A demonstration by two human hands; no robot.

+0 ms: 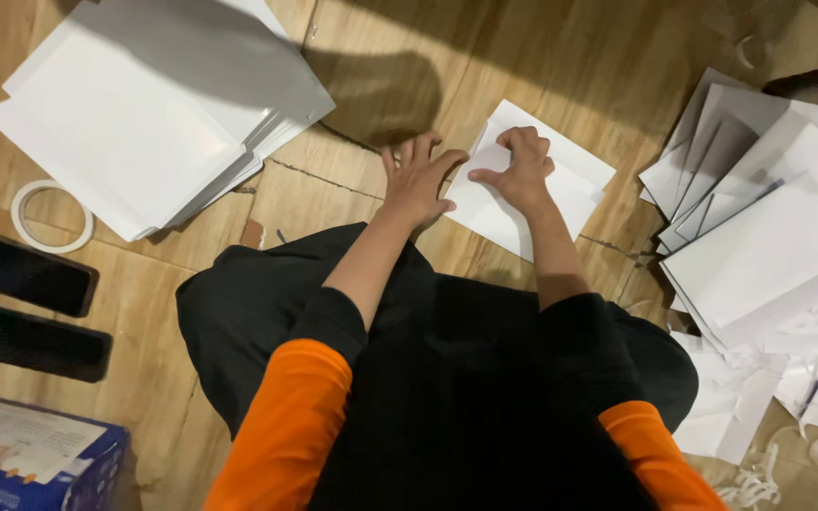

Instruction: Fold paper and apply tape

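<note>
A white folded sheet of paper [508,213] lies on the wooden floor in front of my knees. My left hand [416,180] rests flat at its left edge, fingers spread, thumb touching the paper. My right hand [521,170] presses down on the middle of the sheet with curled fingers, pinching a fold. Both orange sleeves are pushed up over my forearms.
A stack of white sheets [153,114] lies at the upper left, with a roll of tape [49,218] beside it. Two dark phones [26,273] [40,343] lie at the left. A blue box [35,464] sits at the lower left. Folded papers and scraps [769,246] pile at the right.
</note>
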